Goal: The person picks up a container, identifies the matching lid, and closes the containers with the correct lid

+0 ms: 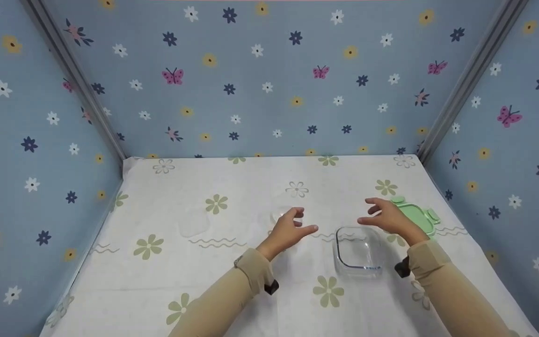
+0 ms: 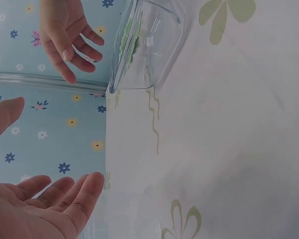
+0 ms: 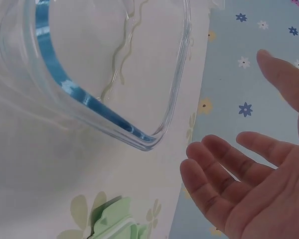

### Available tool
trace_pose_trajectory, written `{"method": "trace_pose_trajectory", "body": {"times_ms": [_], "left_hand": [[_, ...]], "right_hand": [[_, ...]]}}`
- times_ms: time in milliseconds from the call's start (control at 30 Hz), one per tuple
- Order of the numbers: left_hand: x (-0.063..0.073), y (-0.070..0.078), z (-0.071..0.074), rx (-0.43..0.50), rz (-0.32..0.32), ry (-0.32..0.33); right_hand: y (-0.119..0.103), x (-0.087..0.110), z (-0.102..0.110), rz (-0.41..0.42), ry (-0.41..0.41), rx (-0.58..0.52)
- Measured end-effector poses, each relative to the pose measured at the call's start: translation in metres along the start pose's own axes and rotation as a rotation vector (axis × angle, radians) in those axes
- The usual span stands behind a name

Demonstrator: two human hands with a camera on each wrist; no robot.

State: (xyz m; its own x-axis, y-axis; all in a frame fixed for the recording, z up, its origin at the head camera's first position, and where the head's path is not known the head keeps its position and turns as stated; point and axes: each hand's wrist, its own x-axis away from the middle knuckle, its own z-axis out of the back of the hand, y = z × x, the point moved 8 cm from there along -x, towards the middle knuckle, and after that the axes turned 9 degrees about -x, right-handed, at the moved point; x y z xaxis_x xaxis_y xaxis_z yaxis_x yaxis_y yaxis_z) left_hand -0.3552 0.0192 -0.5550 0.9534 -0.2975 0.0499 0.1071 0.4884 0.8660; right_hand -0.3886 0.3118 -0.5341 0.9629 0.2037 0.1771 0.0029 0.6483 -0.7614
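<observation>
In the head view, light-blue walls (image 1: pixel 269 112) printed with flowers and butterflies are enclosing a table, with grey posts (image 1: pixel 472 75) running down the corners. A white tablecloth (image 1: pixel 251 178) with green flowers and wavy lines is covering the surface. A clear, square glass food container (image 1: pixel 358 268) is standing upright right of centre, the cloth's pattern showing through its base. A green latch-sided lid (image 1: pixel 418 219) is lying flat beyond it to the right, partly hidden by the right hand (image 1: pixel 389 217). That hand is hovering near the container's far right corner, fingers loosely bent, thumb apart, holding nothing. The left hand (image 1: pixel 288 231) is hovering to the container's left, half open and likewise holding nothing. A faint clear object (image 1: pixel 276 216) is showing just beyond it, and a faint clear piece (image 1: pixel 193 223) is lying farther left; both are too indistinct to name.

In the left wrist view, the left hand is spreading its thumb well away from its gently curving fingers. The right hand is hanging loosely beside the container, and the lid's green is showing through the glass.

In the right wrist view, the right hand is opening its palm, thumb wide of the fingers, clear of the container. Blue is gleaming along the container's rim, and the lid is resting near its corner.
</observation>
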Motion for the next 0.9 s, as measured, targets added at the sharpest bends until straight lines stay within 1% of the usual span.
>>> {"method": "trace_pose_trajectory", "body": {"times_ms": [200,400,633,900], "left_hand": [[0.001,-0.001,-0.01,0.006,0.005,-0.007],[0.001,-0.003,-0.019,0.017,0.013,-0.001],[0.0,-0.004,-0.03,0.022,0.012,-0.007],[0.002,-0.005,-0.049,0.031,0.013,-0.05]], "right_hand": [[0.009,0.0,-0.001,-0.016,-0.037,0.008],[0.018,0.002,-0.002,-0.02,-0.053,-0.01],[0.028,0.004,-0.002,-0.058,-0.079,-0.022],[0.039,0.007,-0.005,-0.089,-0.088,-0.037]]}}
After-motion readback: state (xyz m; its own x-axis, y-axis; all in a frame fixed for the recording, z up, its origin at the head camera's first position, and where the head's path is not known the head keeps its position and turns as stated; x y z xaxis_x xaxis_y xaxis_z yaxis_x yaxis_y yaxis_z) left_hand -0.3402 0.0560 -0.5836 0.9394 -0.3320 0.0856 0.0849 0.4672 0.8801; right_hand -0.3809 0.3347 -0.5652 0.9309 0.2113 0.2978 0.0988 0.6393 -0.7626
